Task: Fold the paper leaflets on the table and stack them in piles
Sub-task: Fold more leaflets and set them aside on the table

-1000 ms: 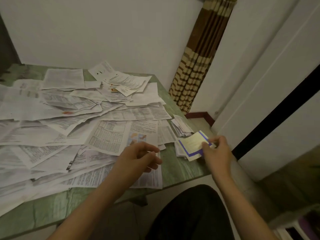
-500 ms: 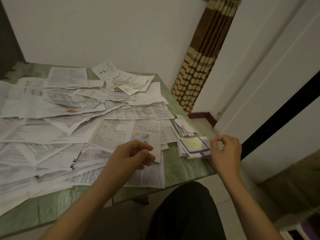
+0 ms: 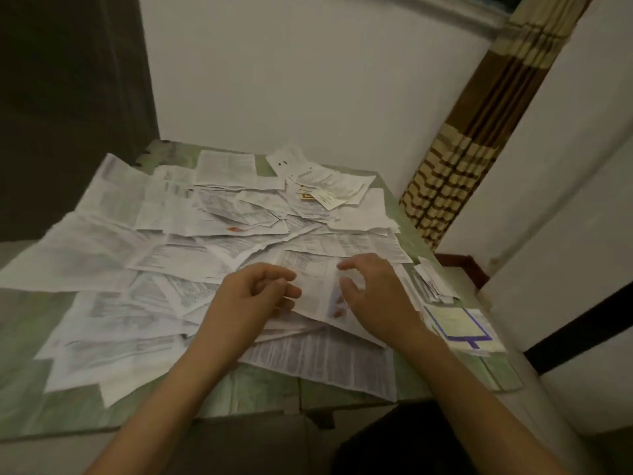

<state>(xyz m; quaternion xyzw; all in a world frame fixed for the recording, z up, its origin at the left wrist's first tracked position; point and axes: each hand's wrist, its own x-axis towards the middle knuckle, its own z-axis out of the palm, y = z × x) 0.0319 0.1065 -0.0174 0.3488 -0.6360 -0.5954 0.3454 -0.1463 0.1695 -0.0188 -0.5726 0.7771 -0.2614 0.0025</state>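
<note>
- Leaflets (image 3: 144,248) strewn unfolded and overlapping across green table (image 3: 260,389); dark panel (image 3: 68,97) behind at left, white wall (image 3: 308,80) beyond.
- Left hand (image 3: 253,299) curled at left edge of one printed sheet (image 3: 311,286); pinch unclear.
- Right hand (image 3: 376,296) clawed over same sheet, fingers bent and apart; hold unclear.
- Folded pile (image 3: 430,279), then blue-bordered pile (image 3: 462,329), near table's right edge, apart from both hands; striped curtain (image 3: 479,132) behind.

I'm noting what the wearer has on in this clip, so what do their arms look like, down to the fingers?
The left forearm and right forearm are bare as far as the frame shows: no sleeves. No watch, bracelet, glove or ring is visible, though the picture is dim and a little blurred.
</note>
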